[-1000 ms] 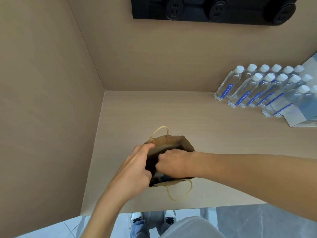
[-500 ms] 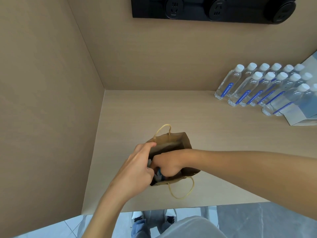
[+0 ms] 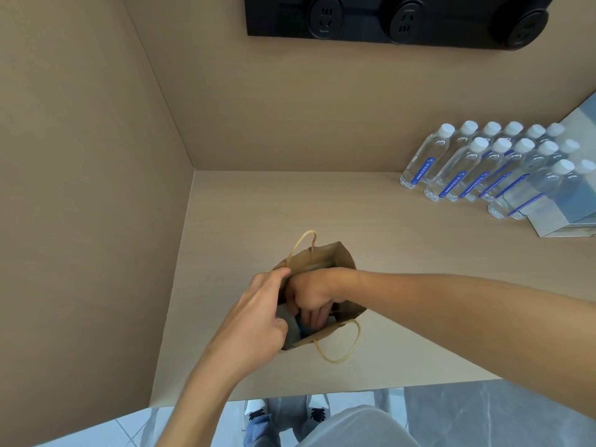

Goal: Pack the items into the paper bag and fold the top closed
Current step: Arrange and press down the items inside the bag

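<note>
Nothing here can be read. The water bottles point(image 3: 477, 166) standing at about two o'clock on the counter point(image 3: 387, 221) each carry a narrow blue label with pale print running along it, but the characters are too small and blurred to make out. The black socket panel point(image 3: 403, 21) at twelve o'clock shows only plug holes and no legible marking
</note>
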### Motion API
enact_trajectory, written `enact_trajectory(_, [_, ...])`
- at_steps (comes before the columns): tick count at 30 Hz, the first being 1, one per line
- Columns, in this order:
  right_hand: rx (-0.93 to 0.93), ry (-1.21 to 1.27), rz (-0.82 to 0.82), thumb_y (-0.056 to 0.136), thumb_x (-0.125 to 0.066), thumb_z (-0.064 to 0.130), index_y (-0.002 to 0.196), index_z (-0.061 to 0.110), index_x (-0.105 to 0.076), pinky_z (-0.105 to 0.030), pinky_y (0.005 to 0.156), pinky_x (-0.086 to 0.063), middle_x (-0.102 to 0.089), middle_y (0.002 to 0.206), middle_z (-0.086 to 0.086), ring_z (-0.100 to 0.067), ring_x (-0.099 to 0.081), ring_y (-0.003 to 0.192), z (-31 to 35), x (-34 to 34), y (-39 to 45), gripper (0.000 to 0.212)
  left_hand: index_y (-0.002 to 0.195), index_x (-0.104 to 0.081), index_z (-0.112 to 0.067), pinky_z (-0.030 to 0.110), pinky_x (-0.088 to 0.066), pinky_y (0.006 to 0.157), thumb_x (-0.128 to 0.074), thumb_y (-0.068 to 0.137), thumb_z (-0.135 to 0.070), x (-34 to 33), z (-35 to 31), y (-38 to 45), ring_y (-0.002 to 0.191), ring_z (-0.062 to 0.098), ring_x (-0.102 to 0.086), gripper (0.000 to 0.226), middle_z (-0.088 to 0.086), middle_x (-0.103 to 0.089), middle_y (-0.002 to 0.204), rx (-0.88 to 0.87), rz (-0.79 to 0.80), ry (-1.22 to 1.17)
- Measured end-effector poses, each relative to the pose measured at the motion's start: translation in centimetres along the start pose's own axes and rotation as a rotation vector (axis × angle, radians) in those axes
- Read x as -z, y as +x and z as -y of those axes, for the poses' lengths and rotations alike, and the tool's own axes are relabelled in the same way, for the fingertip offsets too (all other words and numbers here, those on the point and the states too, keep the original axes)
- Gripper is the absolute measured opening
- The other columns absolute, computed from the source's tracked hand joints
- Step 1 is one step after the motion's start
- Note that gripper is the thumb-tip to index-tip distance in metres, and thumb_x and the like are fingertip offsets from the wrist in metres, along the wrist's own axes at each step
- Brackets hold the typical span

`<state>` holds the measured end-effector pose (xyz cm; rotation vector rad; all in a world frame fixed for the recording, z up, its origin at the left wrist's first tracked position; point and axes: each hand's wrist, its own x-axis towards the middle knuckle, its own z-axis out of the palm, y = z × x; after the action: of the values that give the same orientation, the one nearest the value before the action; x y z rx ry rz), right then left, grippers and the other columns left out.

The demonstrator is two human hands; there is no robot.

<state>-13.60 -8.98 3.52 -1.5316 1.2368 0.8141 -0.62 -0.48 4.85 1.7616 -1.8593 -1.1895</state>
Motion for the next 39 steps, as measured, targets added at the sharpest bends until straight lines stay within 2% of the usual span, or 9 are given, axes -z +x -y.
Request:
enact_trajectory(4, [-0.178,-0.421,-0.084,0.095,-0.049,0.000,0.116,-0.006,-0.062,-0.033,0.043,-0.049,-0.065,0.100,-0.024,-0.028,-0.056,0.055,-1.1,-0.1,-0.4,0.025,0.142,-0.025,-0.033,0.030,-0.041,0.096,-0.045,0.078,-0.002,-0.2,-0.6,0.0,0.127,0.018,-0.041,0.074,-0.010,-0.030,0.145,0.019,-0.024,0.016])
enact_trajectory(8, [-0.213,-0.484,0.055,0.097,-0.043,0.002,0.116,-0.010,-0.058,-0.038,0.070,-0.057,-0.059,0.084,-0.019,-0.029,-0.055,0.062,-1.2,-0.9,0.2,0.027,0.143,-0.020,-0.033,0.032,-0.043,0.096,-0.043,0.078,-0.002,-1.0,-1.5,-0.2,0.123,0.020,-0.044,0.075,-0.011,-0.028,0.143,-0.003,0.013,0.032])
enact_trajectory(12, [-0.164,-0.340,-0.012,0.095,-0.051,0.005,0.114,-0.006,-0.060,-0.032,0.054,-0.048,-0.055,0.071,-0.013,-0.023,-0.052,0.053,-1.7,-1.0,0.7,0.024,0.145,-0.020,-0.032,0.029,-0.040,0.095,-0.044,0.078,-0.002,-1.2,-1.8,-0.1,0.127,0.019,-0.042,0.077,-0.011,-0.027,0.145,0.004,0.009,0.034])
enact_trajectory(14, [-0.155,-0.339,-0.038,0.093,-0.054,0.003,0.114,-0.001,-0.059,-0.030,0.054,-0.047,-0.058,0.081,-0.015,-0.024,-0.055,0.058,-1.6,-1.5,0.7,0.022,0.145,-0.020,-0.031,0.027,-0.039,0.094,-0.044,0.079,-0.001,-1.1,-1.9,-0.2,0.127,0.018,-0.041,0.076,-0.010,-0.027,0.146,0.004,0.007,0.033])
enact_trajectory(18, [-0.057,-0.337,-0.161,0.083,-0.067,0.004,0.121,0.006,-0.057,-0.034,0.079,-0.051,-0.062,0.118,-0.014,-0.030,-0.062,0.104,-1.6,-2.8,0.9,0.039,0.144,-0.022,-0.031,0.026,-0.039,0.090,-0.043,0.079,-0.001,-1.1,-2.0,-0.1,0.123,0.017,-0.043,0.075,-0.010,-0.029,0.145,0.010,-0.001,0.031])
enact_trajectory(21, [0.008,-0.247,-0.237,0.086,-0.063,0.009,0.122,0.010,-0.055,-0.041,0.085,-0.055,-0.059,0.121,-0.013,-0.032,-0.061,0.105,-1.5,-3.5,0.7,0.037,0.143,-0.023,-0.033,0.029,-0.042,0.094,-0.043,0.077,-0.002,-1.1,-1.9,-0.1,0.124,0.019,-0.043,0.076,-0.010,-0.028,0.146,0.013,0.005,0.029])
enact_trajectory(31, [0.125,-0.039,-0.460,0.090,-0.052,0.008,0.096,0.010,-0.062,-0.044,0.078,-0.059,-0.068,0.097,-0.013,-0.029,-0.067,0.085,-0.3,-5.3,0.2,0.012,0.141,-0.027,-0.033,0.024,-0.039,0.090,-0.043,0.072,-0.003,-1.2,-1.6,0.0,0.123,0.017,-0.044,0.077,-0.009,-0.033,0.145,0.010,-0.005,0.012])
enact_trajectory(35, [0.142,0.032,-0.455,0.090,-0.051,0.006,0.090,0.010,-0.059,-0.045,0.082,-0.057,-0.068,0.098,-0.014,-0.030,-0.066,0.089,0.0,-5.3,0.0,0.009,0.142,-0.026,-0.033,0.026,-0.041,0.093,-0.044,0.073,-0.004,-1.3,-1.6,-0.1,0.125,0.017,-0.043,0.077,-0.010,-0.031,0.148,0.003,-0.002,0.021])
enact_trajectory(39, [0.181,-0.050,-0.427,0.087,-0.058,0.008,0.087,0.011,-0.054,-0.038,0.068,-0.053,-0.067,0.098,-0.016,-0.031,-0.063,0.083,0.3,-4.9,-0.7,0.005,0.143,-0.025,-0.033,0.019,-0.035,0.089,-0.044,0.075,-0.003,-1.1,-1.5,-0.1,0.125,0.012,-0.040,0.077,-0.011,-0.027,0.148,0.006,-0.010,0.023])
